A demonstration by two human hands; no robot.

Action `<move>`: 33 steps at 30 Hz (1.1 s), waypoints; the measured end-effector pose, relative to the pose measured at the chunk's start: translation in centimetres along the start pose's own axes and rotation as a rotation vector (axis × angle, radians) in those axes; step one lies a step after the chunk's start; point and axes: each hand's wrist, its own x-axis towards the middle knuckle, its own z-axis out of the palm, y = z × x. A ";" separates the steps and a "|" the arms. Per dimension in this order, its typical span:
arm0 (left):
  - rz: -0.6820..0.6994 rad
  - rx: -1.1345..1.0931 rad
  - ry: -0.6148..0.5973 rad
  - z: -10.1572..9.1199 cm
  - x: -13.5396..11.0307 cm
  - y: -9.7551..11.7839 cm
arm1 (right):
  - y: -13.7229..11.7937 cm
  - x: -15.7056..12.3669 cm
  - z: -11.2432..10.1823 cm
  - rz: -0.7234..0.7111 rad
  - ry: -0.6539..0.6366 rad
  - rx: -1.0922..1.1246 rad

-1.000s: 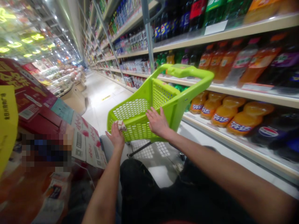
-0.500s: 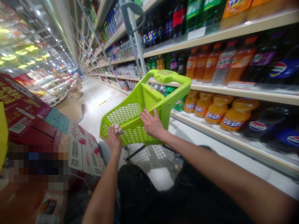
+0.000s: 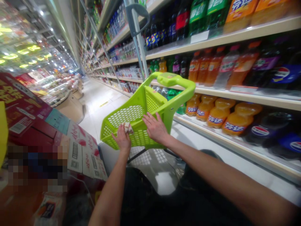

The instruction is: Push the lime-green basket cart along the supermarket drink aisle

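A lime green plastic shopping cart with a perforated basket stands in the aisle just in front of me. My left hand presses a small crumpled whitish cloth against the basket's near rim, fingers closed round it. My right hand lies flat on the basket's side wall a little to the right, fingers spread. The cart's handle rises behind, toward the shelves.
Long shelves of orange, green and dark soda bottles run along the right. Stacked red and white cartons stand at the left. The pale aisle floor stretches ahead. My dark-trousered legs fill the lower middle.
My left hand with the cloth has slid to the right along the basket rim, closer to my right hand. The cart and right hand have barely shifted.
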 end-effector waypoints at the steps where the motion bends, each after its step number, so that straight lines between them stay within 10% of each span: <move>1: 0.012 -0.005 -0.013 0.1 0.0 0.6 | -0.1 -0.1 0.1 -0.001 0.001 0.001; 7: 0.090 -0.037 -0.076 0.3 0.7 4.8 | -0.3 -0.6 0.0 -0.008 0.016 -0.009; 16: -0.040 -0.016 -0.018 -0.2 -0.1 2.2 | 1.2 -1.1 -1.4 0.062 0.073 -0.059; 33: 0.217 -0.186 -0.123 -0.6 2.9 16.4 | 5.9 -1.6 -5.0 0.125 0.246 -0.139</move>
